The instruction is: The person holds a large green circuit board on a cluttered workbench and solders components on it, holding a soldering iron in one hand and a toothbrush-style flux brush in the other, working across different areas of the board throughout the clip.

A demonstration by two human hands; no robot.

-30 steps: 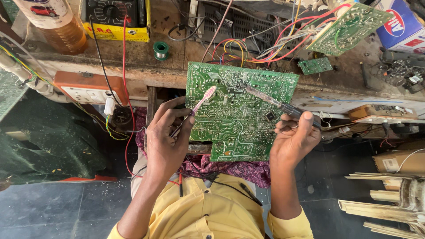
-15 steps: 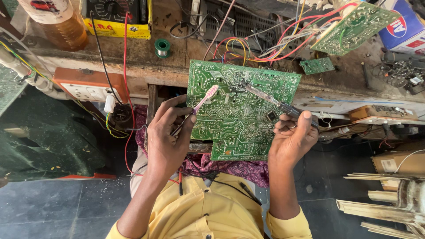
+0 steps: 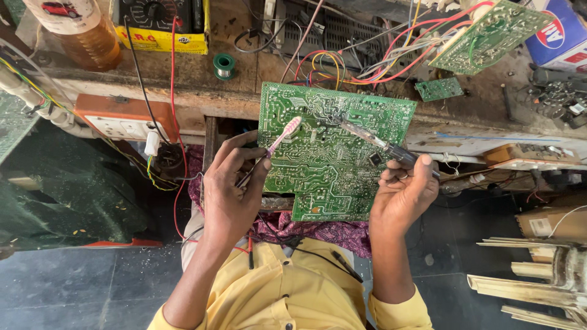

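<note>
1. Against the table edge: green circuit board, tilted, solder side up.
2. Left hand: fingers pinching pink toothbrush, bristles on board.
3. Right hand: closed around soldering iron, tip touching board.

Circuit board between hands; toothbrush on its left, soldering iron right.

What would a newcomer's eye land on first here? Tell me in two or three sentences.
The large green printed circuit board dominates the centre, propped against the edge of the worn wooden workbench. The left hand holds a pink and white toothbrush with its head on the board, while the right hand holds a dark-handled soldering iron laid across it. Behind, a tangle of coloured wires sprawls over the bench.
</note>
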